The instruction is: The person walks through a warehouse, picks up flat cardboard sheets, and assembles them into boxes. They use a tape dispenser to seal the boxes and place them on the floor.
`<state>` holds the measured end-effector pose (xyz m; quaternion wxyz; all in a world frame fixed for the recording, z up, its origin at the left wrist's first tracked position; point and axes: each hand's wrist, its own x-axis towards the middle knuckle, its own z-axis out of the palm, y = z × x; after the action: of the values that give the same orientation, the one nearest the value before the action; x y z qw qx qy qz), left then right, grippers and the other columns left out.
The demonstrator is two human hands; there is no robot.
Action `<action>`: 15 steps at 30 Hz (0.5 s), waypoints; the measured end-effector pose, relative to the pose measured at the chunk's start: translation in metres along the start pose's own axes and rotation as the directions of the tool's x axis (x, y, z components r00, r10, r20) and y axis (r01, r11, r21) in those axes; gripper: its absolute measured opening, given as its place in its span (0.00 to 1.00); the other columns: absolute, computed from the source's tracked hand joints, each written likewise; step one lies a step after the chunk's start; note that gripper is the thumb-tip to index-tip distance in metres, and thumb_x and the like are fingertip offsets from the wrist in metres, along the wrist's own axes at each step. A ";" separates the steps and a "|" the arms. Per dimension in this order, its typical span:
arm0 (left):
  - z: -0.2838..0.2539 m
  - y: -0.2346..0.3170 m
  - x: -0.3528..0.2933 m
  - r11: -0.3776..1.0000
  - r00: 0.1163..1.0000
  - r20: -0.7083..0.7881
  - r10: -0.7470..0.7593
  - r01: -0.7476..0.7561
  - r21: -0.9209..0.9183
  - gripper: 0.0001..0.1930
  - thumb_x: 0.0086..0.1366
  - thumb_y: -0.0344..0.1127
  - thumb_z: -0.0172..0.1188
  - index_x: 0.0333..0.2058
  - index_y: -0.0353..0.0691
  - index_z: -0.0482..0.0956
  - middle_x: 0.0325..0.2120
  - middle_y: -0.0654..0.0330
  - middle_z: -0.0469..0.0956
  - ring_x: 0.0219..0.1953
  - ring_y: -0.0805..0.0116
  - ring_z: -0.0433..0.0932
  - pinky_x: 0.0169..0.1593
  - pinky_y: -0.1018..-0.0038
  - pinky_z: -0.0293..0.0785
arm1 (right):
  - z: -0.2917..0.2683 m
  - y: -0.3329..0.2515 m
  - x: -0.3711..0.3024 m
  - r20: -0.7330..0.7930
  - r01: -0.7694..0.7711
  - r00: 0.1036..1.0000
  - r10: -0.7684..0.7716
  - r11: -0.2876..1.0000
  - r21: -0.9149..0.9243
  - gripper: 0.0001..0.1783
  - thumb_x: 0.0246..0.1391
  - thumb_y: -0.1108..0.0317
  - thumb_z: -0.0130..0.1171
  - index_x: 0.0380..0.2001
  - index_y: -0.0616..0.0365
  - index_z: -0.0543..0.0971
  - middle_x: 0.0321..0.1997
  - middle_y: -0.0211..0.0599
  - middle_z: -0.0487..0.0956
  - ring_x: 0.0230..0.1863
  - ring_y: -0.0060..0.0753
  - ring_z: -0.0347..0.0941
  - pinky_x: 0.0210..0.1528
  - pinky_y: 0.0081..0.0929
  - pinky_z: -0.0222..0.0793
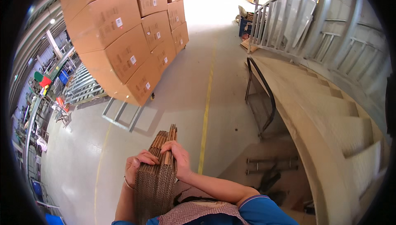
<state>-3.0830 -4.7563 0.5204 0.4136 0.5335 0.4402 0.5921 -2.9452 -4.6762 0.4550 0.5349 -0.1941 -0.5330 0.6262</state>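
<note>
A thick bundle of flattened corrugated cardboard point(154, 188) stands on edge against my body, its fluted edges facing up. My left hand point(142, 161) grips the bundle from its left side, fingers curled over the top edges. From the right, my right hand point(177, 155) reaches across with its fingers hooked over the top of the sheets. Both hands are closed on the cardboard. The lower end of the bundle runs out of the picture.
Large brown cartons point(123, 52) are stacked on a wheeled metal cart point(123, 116) ahead on the left. Yellow lines point(208, 101) mark the grey floor. To the right stand a staircase point(326, 101) with metal railings point(284, 17) and a dark trolley handle point(264, 85). People work far ahead.
</note>
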 end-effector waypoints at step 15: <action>-0.011 -0.155 0.497 0.998 0.992 -0.124 -0.028 0.035 0.059 0.29 0.69 0.51 0.39 0.26 0.29 0.79 0.29 0.44 0.79 0.36 0.59 0.71 0.45 0.65 0.66 | -0.205 0.124 0.485 0.137 -0.015 0.990 0.015 1.000 -0.004 0.21 0.63 0.63 0.34 0.27 0.63 0.74 0.37 0.41 0.74 0.42 0.34 0.68 0.52 0.28 0.58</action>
<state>-3.1351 -4.2387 0.5032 0.3786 0.5012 0.4911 0.6036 -3.0063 -4.1393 0.4323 0.4919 -0.1554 -0.5680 0.6413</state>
